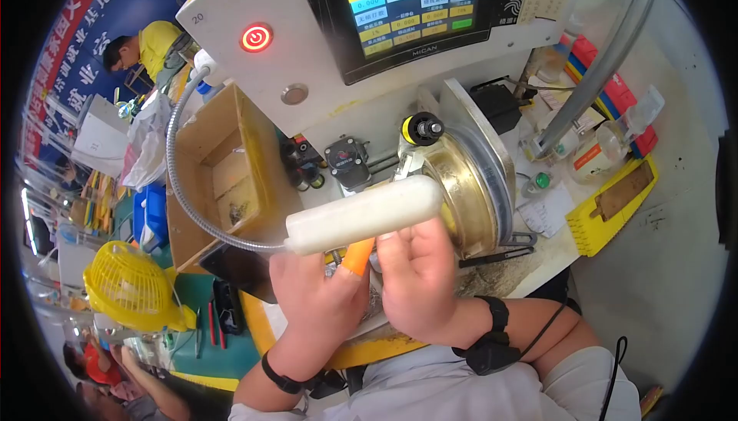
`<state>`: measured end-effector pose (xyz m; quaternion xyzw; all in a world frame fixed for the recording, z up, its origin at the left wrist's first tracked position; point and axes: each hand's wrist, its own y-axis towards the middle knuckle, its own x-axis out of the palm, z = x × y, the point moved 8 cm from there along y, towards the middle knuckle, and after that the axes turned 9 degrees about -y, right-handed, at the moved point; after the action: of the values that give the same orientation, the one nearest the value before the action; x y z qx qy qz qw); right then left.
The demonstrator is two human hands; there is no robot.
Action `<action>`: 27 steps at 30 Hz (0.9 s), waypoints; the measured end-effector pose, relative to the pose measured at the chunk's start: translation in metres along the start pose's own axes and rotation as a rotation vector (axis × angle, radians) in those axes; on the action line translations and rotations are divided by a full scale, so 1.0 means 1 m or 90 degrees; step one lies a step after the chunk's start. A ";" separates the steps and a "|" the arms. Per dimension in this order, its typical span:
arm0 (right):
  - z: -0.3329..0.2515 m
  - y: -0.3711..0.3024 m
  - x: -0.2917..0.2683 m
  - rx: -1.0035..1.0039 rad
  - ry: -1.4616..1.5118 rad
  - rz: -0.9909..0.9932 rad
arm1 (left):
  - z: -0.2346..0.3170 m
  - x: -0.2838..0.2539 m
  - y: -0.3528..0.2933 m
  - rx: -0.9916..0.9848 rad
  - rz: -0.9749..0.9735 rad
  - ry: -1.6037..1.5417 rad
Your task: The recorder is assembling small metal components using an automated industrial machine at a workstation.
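Observation:
A white tube-shaped lamp head (365,213) on a bendable metal neck crosses in front of my fingertips and hides part of them. Beneath it, my left hand (317,294) has its fingers drawn together, an orange finger cot (358,256) on one of them. Close beside it, my right hand (419,282) is curled, thumb pressed against the fingers. Whatever the two hands pinch is too small or hidden by the lamp. Just beyond my right hand stands the brass-coloured wheel (460,198) of a machine, with a yellow-and-black roller (422,129) above it.
The machine's white housing (269,106) carries a touchscreen (411,15) and a red-lit power button (256,37). At left are an open cardboard box (204,140), a yellow fan (131,286) and pliers (227,309). A yellow dustpan (607,221) lies at right. Other people work farther left.

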<state>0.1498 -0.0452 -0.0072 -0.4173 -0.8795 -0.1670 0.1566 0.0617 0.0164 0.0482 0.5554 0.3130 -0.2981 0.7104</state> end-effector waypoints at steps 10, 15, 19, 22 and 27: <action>0.004 0.001 -0.001 0.006 0.009 0.008 | -0.004 0.005 -0.006 -0.022 0.004 -0.062; 0.002 0.002 -0.006 -0.025 -0.057 0.022 | -0.001 0.021 -0.014 -0.051 0.066 -0.089; 0.002 0.002 -0.005 0.007 -0.037 0.007 | 0.003 0.018 -0.017 -0.085 0.083 -0.064; 0.003 -0.004 -0.006 0.070 0.021 0.021 | 0.000 0.016 -0.018 -0.117 -0.037 -0.094; -0.007 -0.045 -0.023 0.145 0.045 -0.037 | -0.048 0.017 -0.055 -0.412 0.014 -0.329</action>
<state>0.1294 -0.0905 -0.0175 -0.3645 -0.8986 -0.0849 0.2291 0.0245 0.0505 -0.0066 0.2136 0.1962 -0.3061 0.9067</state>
